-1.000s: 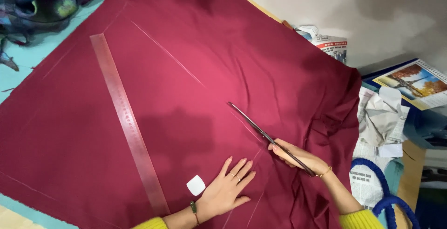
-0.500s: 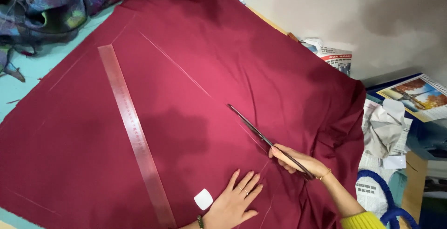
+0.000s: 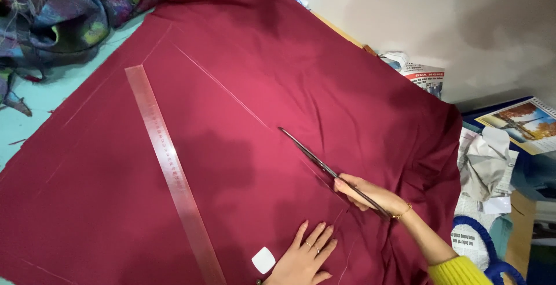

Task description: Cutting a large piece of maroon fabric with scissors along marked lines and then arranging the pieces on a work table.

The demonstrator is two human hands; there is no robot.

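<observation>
Two bare hands at work on dark red cloth (image 3: 243, 117) spread across a turquoise tabletop (image 3: 35, 111). Heaped at 10 o'clock, a multicoloured patterned fabric (image 3: 63, 13). Laid flat on the red cloth from 10 toward 6 o'clock, a long clear ruler (image 3: 171, 166), well apart from both hands. Just beside the ruler's lower end, a small white piece of tailor's chalk (image 3: 263, 259), touching or nearly touching the left hand (image 3: 304, 256). Left hand pressed flat at 6 o'clock, fingers (image 3: 315, 241) spread fully open and straight, gripping nothing, rings on two of them. Long dark scissors (image 3: 324, 166) lying along a chalk line, tips pointing toward 10 o'clock, blades closed or nearly so. Right hand (image 3: 368, 195) at 4 o'clock curled tightly round the scissor handles, bracelet at the wrist, yellow sleeve (image 3: 457, 270) below. Crumpled newspaper (image 3: 483, 166) and a picture calendar (image 3: 521, 123) off the cloth's edge at 3 o'clock.
</observation>
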